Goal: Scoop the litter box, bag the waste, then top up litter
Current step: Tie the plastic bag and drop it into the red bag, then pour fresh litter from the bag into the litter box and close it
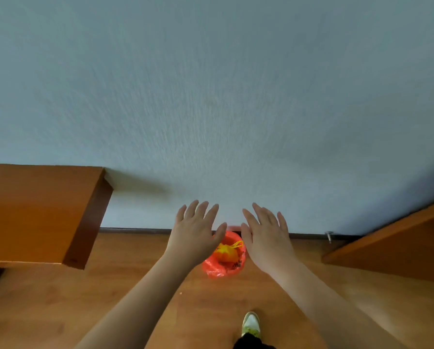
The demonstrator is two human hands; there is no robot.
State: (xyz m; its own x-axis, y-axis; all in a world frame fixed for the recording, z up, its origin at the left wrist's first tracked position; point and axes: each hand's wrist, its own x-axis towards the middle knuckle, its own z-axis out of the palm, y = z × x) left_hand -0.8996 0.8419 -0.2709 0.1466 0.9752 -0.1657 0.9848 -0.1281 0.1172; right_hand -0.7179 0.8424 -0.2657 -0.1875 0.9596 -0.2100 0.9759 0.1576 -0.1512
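Observation:
A small bin lined with an orange-red plastic bag (217, 269) stands on the wooden floor against the wall. Inside it lies a tied yellow bag (227, 253). My left hand (197, 230) and my right hand (266, 233) hover above the bin, one on each side, palms down with fingers spread and straight. Neither hand holds anything. No litter box or scoop is in view.
A pale textured wall (223, 96) fills the upper view. A brown wooden desk (34, 212) juts out at the left, and a wooden door or panel (400, 250) stands at the right with a metal doorstop (328, 235) near it. My shoe (251, 323) is on the floor below.

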